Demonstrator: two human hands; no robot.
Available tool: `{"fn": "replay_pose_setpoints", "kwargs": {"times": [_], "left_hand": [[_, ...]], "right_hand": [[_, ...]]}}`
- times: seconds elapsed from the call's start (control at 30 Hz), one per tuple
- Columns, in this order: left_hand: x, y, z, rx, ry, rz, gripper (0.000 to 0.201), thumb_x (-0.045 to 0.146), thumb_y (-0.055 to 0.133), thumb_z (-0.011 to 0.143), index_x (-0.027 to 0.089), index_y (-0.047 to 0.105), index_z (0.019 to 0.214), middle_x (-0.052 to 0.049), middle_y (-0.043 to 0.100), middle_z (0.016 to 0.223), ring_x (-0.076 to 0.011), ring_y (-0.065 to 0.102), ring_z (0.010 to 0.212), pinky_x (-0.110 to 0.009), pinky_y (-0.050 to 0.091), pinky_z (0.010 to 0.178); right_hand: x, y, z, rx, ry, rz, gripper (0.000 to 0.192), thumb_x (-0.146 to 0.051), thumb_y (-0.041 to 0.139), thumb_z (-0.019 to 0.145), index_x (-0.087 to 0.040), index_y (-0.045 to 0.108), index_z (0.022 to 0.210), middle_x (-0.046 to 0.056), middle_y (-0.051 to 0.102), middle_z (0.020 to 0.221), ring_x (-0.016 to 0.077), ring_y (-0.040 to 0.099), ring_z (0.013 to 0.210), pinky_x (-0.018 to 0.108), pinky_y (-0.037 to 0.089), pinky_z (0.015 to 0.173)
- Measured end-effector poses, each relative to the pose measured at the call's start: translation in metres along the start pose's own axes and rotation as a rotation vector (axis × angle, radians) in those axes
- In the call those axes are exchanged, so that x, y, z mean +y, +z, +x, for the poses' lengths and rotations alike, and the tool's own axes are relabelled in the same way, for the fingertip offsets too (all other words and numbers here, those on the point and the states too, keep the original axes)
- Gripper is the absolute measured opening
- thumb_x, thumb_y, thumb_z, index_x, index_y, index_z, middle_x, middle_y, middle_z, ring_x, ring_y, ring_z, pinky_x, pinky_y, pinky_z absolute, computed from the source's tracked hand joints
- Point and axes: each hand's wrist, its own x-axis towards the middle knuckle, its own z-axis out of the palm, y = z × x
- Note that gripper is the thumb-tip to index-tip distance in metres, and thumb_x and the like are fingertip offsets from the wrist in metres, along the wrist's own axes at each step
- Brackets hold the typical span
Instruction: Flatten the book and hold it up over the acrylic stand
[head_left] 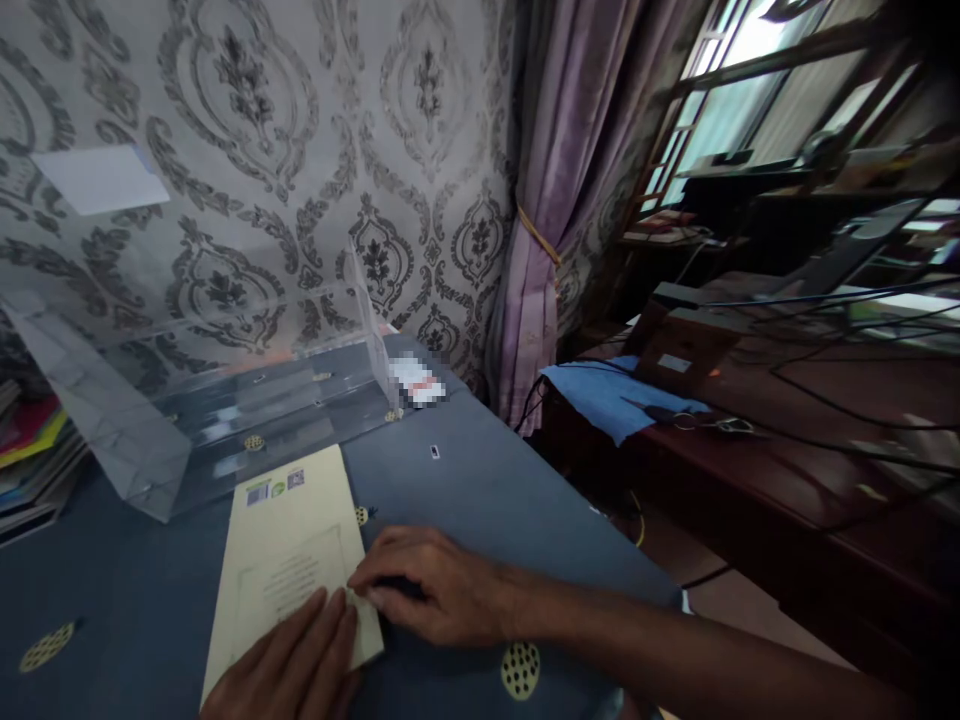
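A cream-coloured book (300, 515) lies on the blue-grey tabletop in front of me. Its upper face carries a framed block of small print and, near the far end, a barcode, a green mark and a square code. My left hand (292, 665) rests on the near part of this face, fingers stretched out over the print. At the book's right edge is my right hand (435, 585), its thumb and forefinger pinching the edge close to the left fingertips. Part of the near end is hidden beneath the left hand.
A clear acrylic stand (161, 460) stands behind the book. A blurred white item (416, 380) lies to its right. Stacked books (37, 455) are at the left edge. Across a gap on the right, a dark red table (795, 480) holds a blue cloth (611, 395) and cables.
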Motion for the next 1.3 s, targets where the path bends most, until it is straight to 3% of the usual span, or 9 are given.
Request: {"fn": "replay_pose_setpoints", "kwargs": {"times": [0.13,0.23,0.5,0.93,1.3], "left_hand": [[-0.004,-0.027,0.022,-0.092,-0.072,-0.142,0.024,0.013,0.052,0.098,0.011,0.073,0.11,-0.009,0.079,0.107,-0.0223,0.076,0.096,-0.031,0.065,0.076],[-0.009,-0.036,0.035,-0.153,-0.125,-0.208,0.021,0.014,0.052,0.099,0.01,0.07,0.109,-0.009,0.079,0.104,-0.0233,0.076,0.094,-0.034,0.065,0.075],[-0.012,-0.039,0.033,-0.215,-0.206,-0.364,0.021,0.012,0.055,0.097,0.008,0.069,0.113,-0.011,0.079,0.106,-0.0251,0.076,0.096,-0.038,0.066,0.077],[-0.011,-0.038,0.032,-0.2,-0.2,-0.364,0.023,0.01,0.058,0.094,0.007,0.07,0.113,-0.012,0.078,0.108,-0.0252,0.075,0.096,-0.038,0.065,0.077],[-0.008,-0.038,0.033,-0.154,-0.132,-0.263,0.019,0.011,0.057,0.096,0.007,0.072,0.108,-0.012,0.079,0.105,-0.0247,0.076,0.094,-0.036,0.066,0.077]], "right_hand": [[-0.002,-0.002,0.001,0.044,0.021,0.076,0.026,-0.023,0.052,0.098,-0.012,0.073,0.11,0.011,0.075,0.098,0.017,0.068,0.09,0.03,0.054,0.083],[0.001,-0.002,0.004,0.039,0.044,0.157,0.027,-0.024,0.052,0.099,-0.011,0.071,0.111,0.009,0.073,0.096,0.0156,0.068,0.086,0.027,0.052,0.077],[0.001,-0.003,0.003,0.065,0.062,0.191,0.025,-0.024,0.052,0.098,-0.013,0.071,0.109,0.006,0.074,0.094,0.0131,0.065,0.077,0.025,0.05,0.07],[0.003,-0.001,0.005,0.069,0.098,0.216,0.023,-0.026,0.053,0.097,-0.015,0.072,0.104,0.005,0.075,0.092,0.0145,0.067,0.082,0.029,0.054,0.079],[-0.001,-0.001,0.003,0.067,0.071,0.221,0.022,-0.024,0.053,0.095,-0.015,0.073,0.098,0.005,0.075,0.088,0.0149,0.069,0.082,0.029,0.054,0.077]]}}
